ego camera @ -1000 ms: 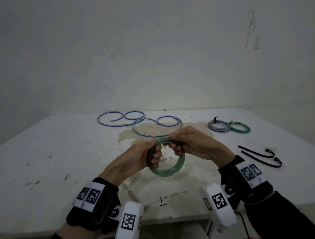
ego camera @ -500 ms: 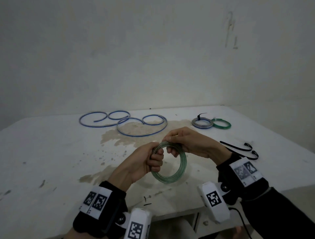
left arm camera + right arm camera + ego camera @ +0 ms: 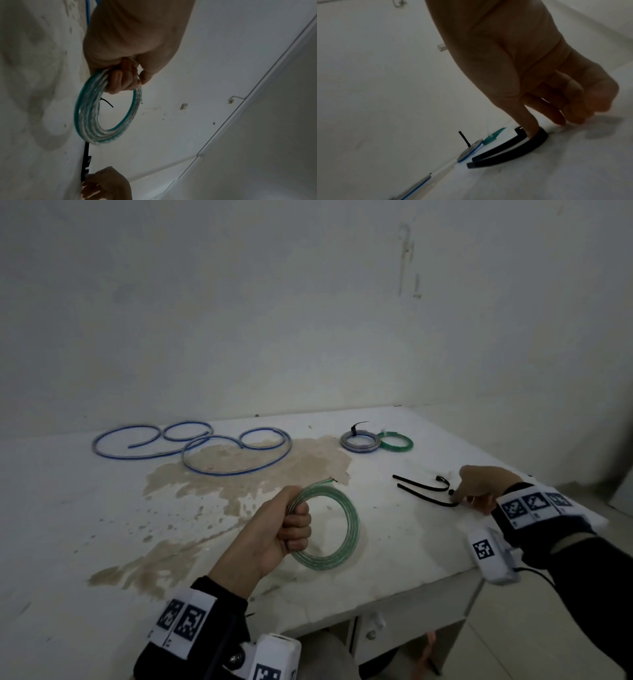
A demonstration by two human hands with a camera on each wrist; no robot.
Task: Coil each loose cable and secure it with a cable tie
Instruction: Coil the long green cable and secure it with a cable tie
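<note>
Left hand (image 3: 274,529): fist curled tight round one side of green coiled cable (image 3: 337,556); thumb over the strands.
Green coiled cable: held just above white table (image 3: 68,508), ring roughly upright; loose end (image 3: 327,481) stuck out past the knuckles.
Right hand (image 3: 479,487): down on the table near its right edge, well apart from the left hand.
Right fingers (image 3: 530,121): one fingertip pressed onto near black cable tie (image 3: 508,152) at its head end; other fingers bent loosely behind, tips near the table. Not closed round the tie; no pinch visible.
Second black cable tie (image 3: 421,486): flat just beyond the first, roughly parallel, untouched.
Blue loose cable (image 3: 191,450): sprawled in open loops at the back left of the table.
Grey-blue tied coil (image 3: 359,441): back right, black tie tail (image 3: 359,426) sticking up; smaller green coil (image 3: 395,441) touching its right side.
Brown stain (image 3: 239,470): across the table middle.
Head view only: whole layout, both hands, wrist bands with markers (image 3: 185,621).
Left wrist view only: several turns of clear-green strand (image 3: 96,119) bunched in the fist; right hand (image 3: 106,186) seen at the tie's end.
Right wrist view only: actual fingertip contact on the tie head, hidden by the hand in the head view.
</note>
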